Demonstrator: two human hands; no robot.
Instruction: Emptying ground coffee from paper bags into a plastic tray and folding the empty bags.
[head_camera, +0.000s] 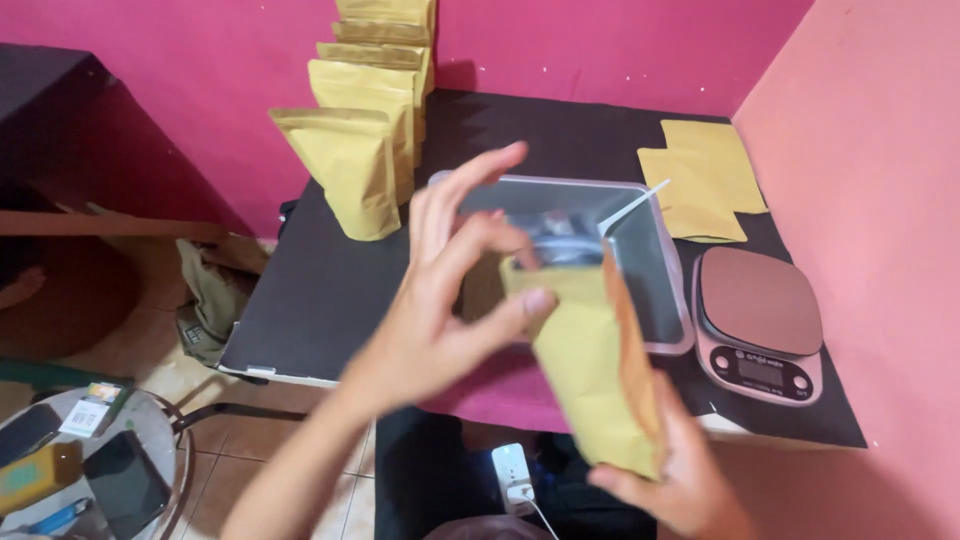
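On the far left, low on the tiled floor, a round glass side table (150, 470) carries dark phones and small packets. Further right, a row of upright kraft stand-up pouches (365, 130) runs toward the pink wall on a black table (310, 300), the nearest pouch standing at the front of the line. Next comes the left hand (455, 265), raised over the table with fingers spread apart; its thumb and one fingertip touch the top edge of an open kraft pouch (590, 370). That pouch is tilted, its mouth leaning toward a clear plastic tub (655, 270) just behind it, with a silvery lining showing inside. The right hand (680, 470) grips the pouch from below, fingers closed around its bottom end. Right of the tub sits a small kitchen scale (760, 325) with a rose-coloured platform, close to the tub. Behind the scale, flat kraft pouches (705, 175) lie stacked near the salmon wall.
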